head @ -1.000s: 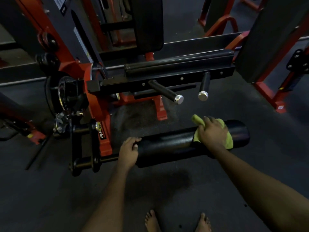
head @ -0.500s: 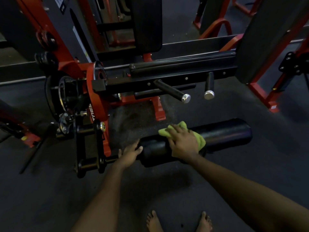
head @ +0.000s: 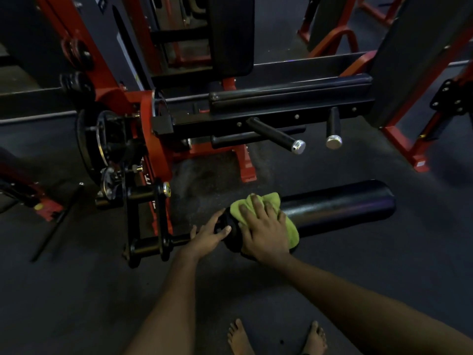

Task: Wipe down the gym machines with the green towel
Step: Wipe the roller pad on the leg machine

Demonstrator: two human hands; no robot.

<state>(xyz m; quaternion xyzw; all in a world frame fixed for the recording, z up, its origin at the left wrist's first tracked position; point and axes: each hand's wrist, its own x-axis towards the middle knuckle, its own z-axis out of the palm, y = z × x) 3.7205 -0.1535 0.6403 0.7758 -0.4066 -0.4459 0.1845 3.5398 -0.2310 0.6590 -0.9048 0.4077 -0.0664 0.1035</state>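
At the far left, a red frame foot (head: 38,203) sits on the dark rubber floor (head: 76,290), with a thin black rod (head: 57,222) lying slantwise just beside it. Next comes the leg machine's black weight plate (head: 88,147) and its red cam plate (head: 153,142), and below these a black linkage bracket (head: 146,219) carries the axle of a roller pad (head: 337,207). The left hand (head: 208,238) rests at that axle end, its fingers nearly straight and gripping nothing, with the index finger and thumb touching either side of the pad's end. Just to its right, the right hand (head: 266,234) lies flat with spread fingers, pressing the green towel (head: 293,230) onto the left end of the roller pad. The towel is bunched beneath the palm and wraps over the top of the pad. Above, two black handles with chrome caps (head: 298,146) stick out under a long black cushion (head: 289,94). Two bare feet (head: 238,339) stand at the bottom edge. A red upright frame (head: 407,147) stands at the far right.
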